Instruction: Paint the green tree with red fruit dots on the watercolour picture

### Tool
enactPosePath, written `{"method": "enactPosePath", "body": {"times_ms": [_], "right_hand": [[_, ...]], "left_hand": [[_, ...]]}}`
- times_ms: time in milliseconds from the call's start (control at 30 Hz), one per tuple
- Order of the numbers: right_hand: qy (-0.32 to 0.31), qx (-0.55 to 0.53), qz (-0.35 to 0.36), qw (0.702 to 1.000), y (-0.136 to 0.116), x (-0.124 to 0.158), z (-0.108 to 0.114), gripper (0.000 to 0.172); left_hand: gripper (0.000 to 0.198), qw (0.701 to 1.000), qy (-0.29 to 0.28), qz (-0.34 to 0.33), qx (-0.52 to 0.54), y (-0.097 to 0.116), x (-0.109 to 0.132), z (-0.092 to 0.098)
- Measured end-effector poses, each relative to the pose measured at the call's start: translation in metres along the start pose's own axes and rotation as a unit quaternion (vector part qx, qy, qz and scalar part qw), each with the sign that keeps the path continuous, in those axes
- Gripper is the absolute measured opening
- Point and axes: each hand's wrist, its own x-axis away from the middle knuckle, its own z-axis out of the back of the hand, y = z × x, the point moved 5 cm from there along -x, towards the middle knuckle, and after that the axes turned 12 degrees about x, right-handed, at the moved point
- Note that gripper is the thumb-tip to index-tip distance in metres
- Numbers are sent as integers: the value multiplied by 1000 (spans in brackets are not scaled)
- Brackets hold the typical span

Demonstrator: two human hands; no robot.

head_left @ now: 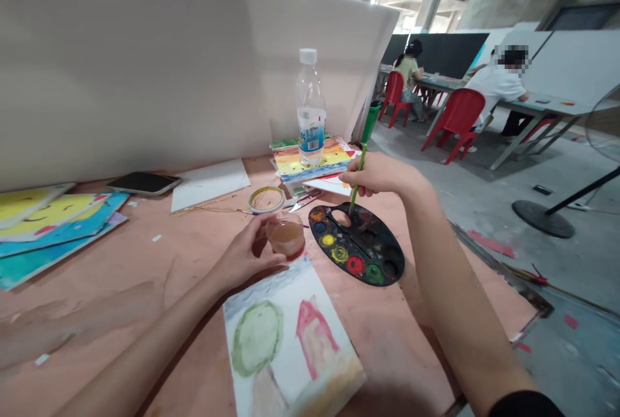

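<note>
While my left hand (pixel 249 246) grips the left side of a round, clear cup of cloudy brown liquid (pixel 287 237), thumb (pixel 272 261) in front, my right hand (pixel 376 173) is closed on a slim green paintbrush (pixel 359 178), its lower end at the black oval palette (pixel 387 237). The palette, bearing round wells of coloured paint (pixel 355 265), lies right of the cup on the pink-covered tabletop (pixel 194 249); a white rectangular sheet (pixel 293 314), painted with a green rounded shape (pixel 258 337) and a red pointed shape (pixel 310 320), lies nearer me.
</note>
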Motion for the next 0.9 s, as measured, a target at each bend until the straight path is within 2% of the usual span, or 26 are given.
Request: {"method": "enactPosePath", "body": {"times_ms": [100,167,233,333,467,533,633,667,700,733,800,833,900], "right_hand": [[16,0,-8,1000,-5,9,8,24],[21,1,-15,1000,-6,13,11,25],[9,0,-17,1000,-3,15,10,27],[-20,-11,-17,1000,1,16,6,26],[-14,-26,-27,999,2,26,21,27],[41,-25,-37,998,3,38,39,33],[205,-16,-36,978,13,57,72,44],[242,-10,-29,970,20,60,79,46],[255,-6,-23,967,29,60,81,46],[228,-4,-17,974,39,55,77,44],[111,-14,-27,993,61,37,60,39],[42,-23,-36,998,69,27,48,38],[-35,-35,-39,998,76,13,32,38]], "left_hand": [[54,993,70,-36,-84,8,3,13],[36,971,142,-89,-169,24,7,19],[19,947,190,-136,-220,41,12,18],[29,927,210,-184,-249,55,18,8],[42,927,169,-203,-267,40,21,1],[45,924,157,-202,-285,27,22,6],[49,922,136,-193,-308,13,22,15],[48,926,128,-177,-308,10,21,17],[48,931,127,-159,-302,9,20,20],[48,937,130,-137,-293,8,20,22],[49,944,154,-94,-278,9,19,25],[49,944,168,-74,-276,10,19,26],[51,936,197,-27,-289,12,19,28]]}}
